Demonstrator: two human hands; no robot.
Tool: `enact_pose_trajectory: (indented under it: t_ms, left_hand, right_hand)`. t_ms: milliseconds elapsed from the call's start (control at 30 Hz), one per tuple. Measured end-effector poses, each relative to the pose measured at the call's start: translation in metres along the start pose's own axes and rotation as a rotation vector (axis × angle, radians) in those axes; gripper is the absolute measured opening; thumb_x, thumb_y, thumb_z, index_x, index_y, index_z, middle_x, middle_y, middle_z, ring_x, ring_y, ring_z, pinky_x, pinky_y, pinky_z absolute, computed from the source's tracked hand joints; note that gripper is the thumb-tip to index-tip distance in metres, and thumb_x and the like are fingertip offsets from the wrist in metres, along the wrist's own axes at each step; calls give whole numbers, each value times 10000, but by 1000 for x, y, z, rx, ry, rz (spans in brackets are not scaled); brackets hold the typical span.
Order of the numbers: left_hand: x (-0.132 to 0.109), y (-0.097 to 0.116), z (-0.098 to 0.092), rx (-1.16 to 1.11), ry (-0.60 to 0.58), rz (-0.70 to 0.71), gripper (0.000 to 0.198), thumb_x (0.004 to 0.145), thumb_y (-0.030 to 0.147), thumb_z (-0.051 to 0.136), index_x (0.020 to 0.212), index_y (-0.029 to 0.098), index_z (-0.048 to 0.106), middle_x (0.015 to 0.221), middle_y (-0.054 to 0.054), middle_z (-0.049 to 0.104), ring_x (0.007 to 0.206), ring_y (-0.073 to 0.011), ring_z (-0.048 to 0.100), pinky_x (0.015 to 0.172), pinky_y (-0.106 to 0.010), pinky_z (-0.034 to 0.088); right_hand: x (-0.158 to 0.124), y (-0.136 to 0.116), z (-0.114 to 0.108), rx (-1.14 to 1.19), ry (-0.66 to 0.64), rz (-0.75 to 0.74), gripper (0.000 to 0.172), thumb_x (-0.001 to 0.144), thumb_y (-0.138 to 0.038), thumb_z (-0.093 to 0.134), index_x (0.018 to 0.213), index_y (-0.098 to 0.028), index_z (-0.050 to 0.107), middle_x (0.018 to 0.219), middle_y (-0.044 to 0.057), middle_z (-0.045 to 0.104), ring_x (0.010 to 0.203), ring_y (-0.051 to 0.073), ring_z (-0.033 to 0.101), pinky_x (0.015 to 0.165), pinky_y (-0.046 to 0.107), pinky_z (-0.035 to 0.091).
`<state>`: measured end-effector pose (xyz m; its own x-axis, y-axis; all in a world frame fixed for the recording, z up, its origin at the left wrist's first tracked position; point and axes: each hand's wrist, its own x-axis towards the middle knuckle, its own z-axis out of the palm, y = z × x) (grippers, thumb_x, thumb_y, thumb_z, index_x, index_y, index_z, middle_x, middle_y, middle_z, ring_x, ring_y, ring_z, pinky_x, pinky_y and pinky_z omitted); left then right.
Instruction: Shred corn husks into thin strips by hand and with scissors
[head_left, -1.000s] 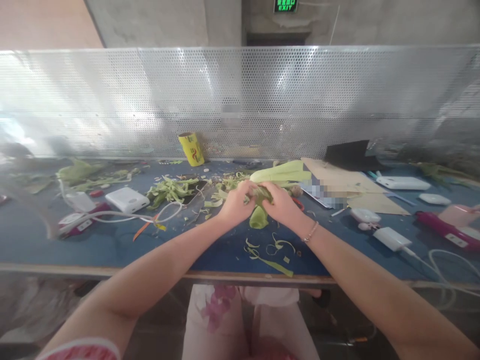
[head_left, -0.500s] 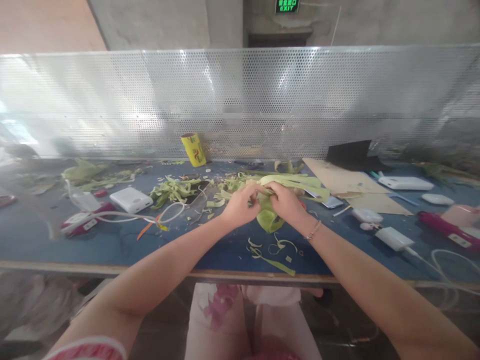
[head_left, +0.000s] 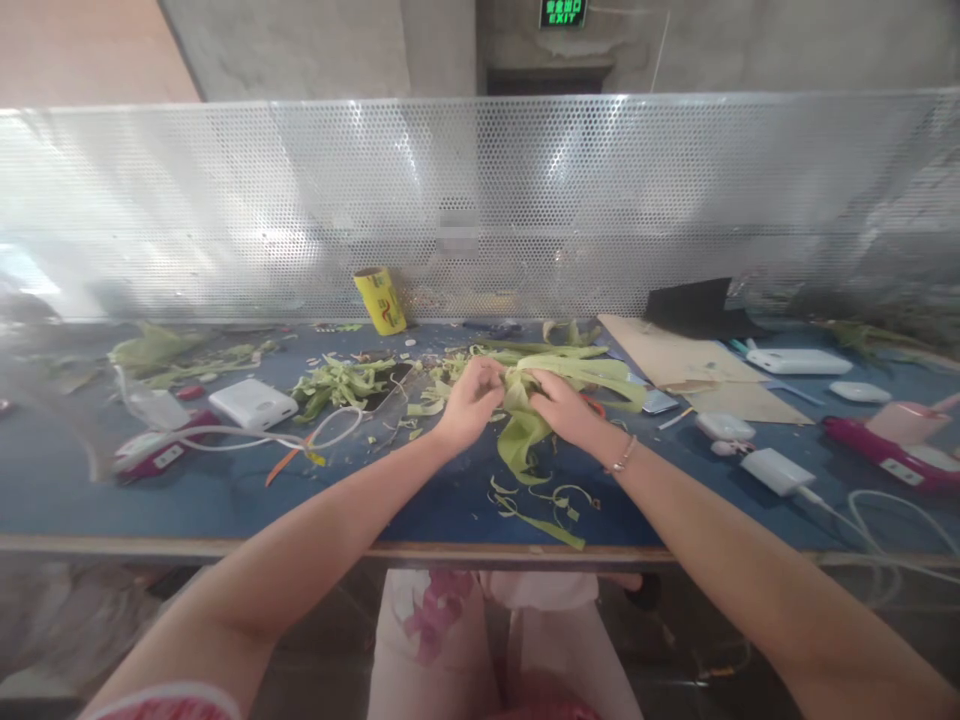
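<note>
My right hand is closed around a long, broad green leaf, like a corn husk. The leaf's wide lower part hangs below my fingers, folded and twisted over the blue table. Just left of it, my left hand has its thumb and fingers curled together beside the leaf. Whatever lies between those fingertips is hidden. Pale green strips run to the right behind my right hand. Thin cut-off curls lie on the table nearer to me.
A heap of green leaf pieces is left of my hands, near a white power bank and a cable. A yellow roll stands at the back by the perforated screen. Cardboard, a phone and a white charger lie right.
My hands have moved apart slightly, the left one shifting left. The leaf below my right hand has opened out and hangs longer. The whole view has shifted a little.
</note>
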<state>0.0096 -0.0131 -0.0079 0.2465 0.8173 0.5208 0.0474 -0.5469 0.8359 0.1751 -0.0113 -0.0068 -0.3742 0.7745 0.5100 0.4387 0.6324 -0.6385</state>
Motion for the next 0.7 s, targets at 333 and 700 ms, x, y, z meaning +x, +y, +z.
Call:
enact_pose_trajectory:
  t_ms: [333, 700]
  left_hand:
    - [6, -5, -11, 680, -65, 351, 558, 574, -39, 412, 1079, 183, 494, 1086, -91, 512, 1070, -214, 457, 938, -388, 389]
    - [1, 12, -1, 1194, -265, 218, 237, 714, 174, 523, 947, 153, 487, 878, -135, 604, 858, -278, 579, 766, -396, 430]
  right_hand:
    - [1, -10, 2, 6, 23, 49, 192, 675, -207, 533, 843, -157, 610, 724, 18, 635, 683, 167, 568, 643, 279, 462]
    - [-7, -10, 2, -676, 13, -135, 141, 761, -263, 497, 774, -170, 603, 747, 89, 657, 712, 219, 598, 665, 303, 432]
